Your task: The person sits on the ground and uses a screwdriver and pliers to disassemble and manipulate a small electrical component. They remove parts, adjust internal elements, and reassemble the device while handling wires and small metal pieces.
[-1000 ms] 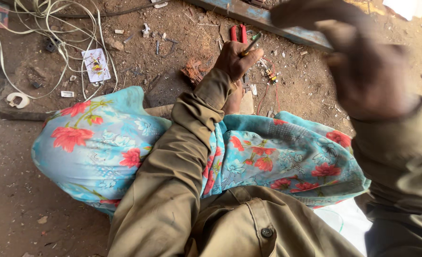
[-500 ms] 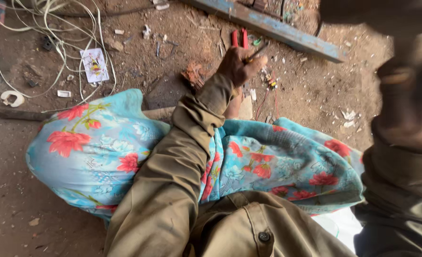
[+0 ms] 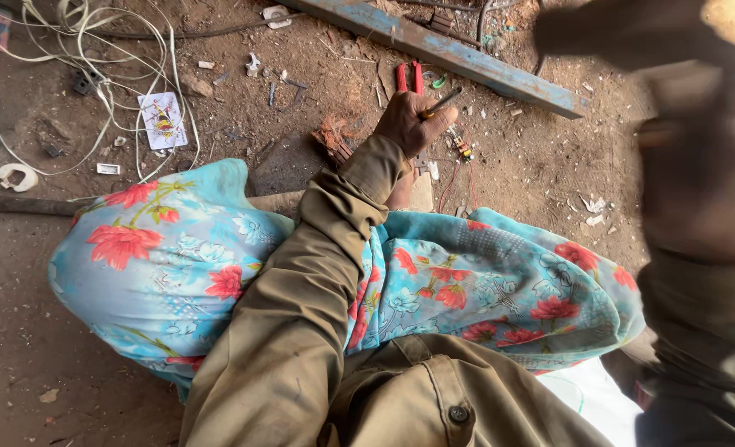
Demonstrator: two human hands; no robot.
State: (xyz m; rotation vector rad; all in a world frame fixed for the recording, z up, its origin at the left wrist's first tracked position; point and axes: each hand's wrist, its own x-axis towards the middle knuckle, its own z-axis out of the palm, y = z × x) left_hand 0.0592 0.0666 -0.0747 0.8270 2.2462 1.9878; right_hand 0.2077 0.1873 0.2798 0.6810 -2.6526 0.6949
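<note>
My left hand [image 3: 407, 124] reaches out over the dirt floor between my knees, which are draped in blue cloth with red flowers [image 3: 168, 257]. Its fingers are closed around a thin dark rod-like tool [image 3: 443, 101] that points up and to the right. Red-handled pliers [image 3: 409, 76] lie on the ground just beyond the hand. A rusty tangle of wire [image 3: 332, 136] sits to its left. My right hand [image 3: 682, 141] is raised close to the camera at the right and is badly blurred. Whether it holds anything is unclear.
A long blue-painted metal bar [image 3: 458, 54] lies diagonally across the top. White cables [image 3: 69, 50] loop at the upper left around a small printed card [image 3: 163, 120]. A white ring [image 3: 15, 175] and small scraps litter the dirt.
My right hand dropped towards the right edge and has come back up, blurred, at the upper right. My left hand stays on the ground with the thin tool.
</note>
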